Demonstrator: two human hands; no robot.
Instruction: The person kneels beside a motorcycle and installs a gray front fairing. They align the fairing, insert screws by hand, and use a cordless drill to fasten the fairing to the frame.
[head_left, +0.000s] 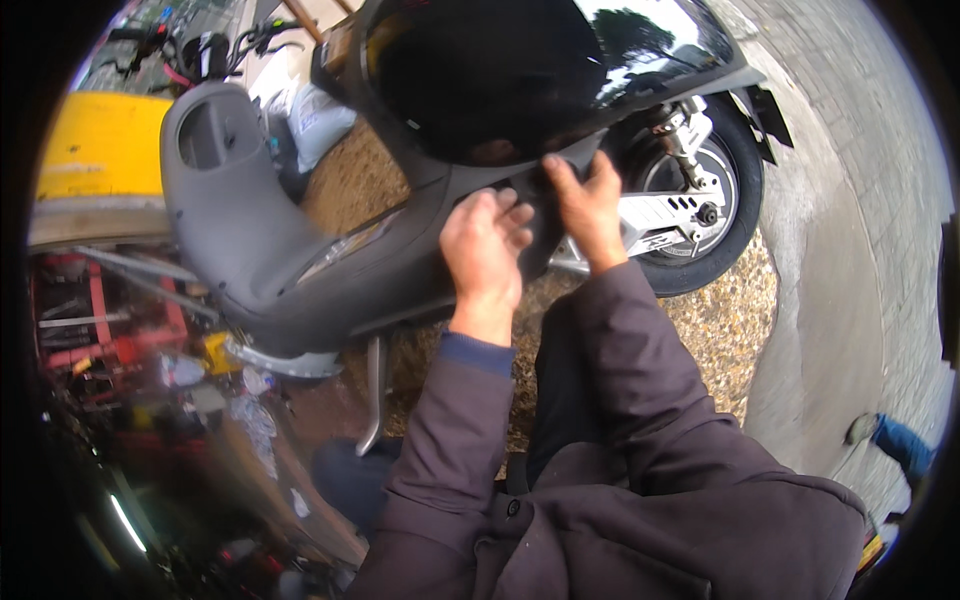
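Observation:
A dark grey and black scooter (370,260) stands on its side stand in front of me, its rear wheel (735,200) to the right. My left hand (487,245) is held at the lower edge of its body, below the glossy black side panel (480,80). Its fingers are curled in, and what they hold, if anything, is hidden. Close by on the right, my right hand (590,210) lies against the grey trim (575,150) under that panel, thumb and one finger spread apart. Its other fingers do not show. The silver swingarm (665,215) is just right of it.
A pebbled slab (720,330) lies under the scooter, with grey paving (850,60) on the right. At left are a yellow panel (100,145), a red tool rack (100,310) and scattered plastic wrapping (255,425). Another person's blue-clad leg (900,445) shows at far right.

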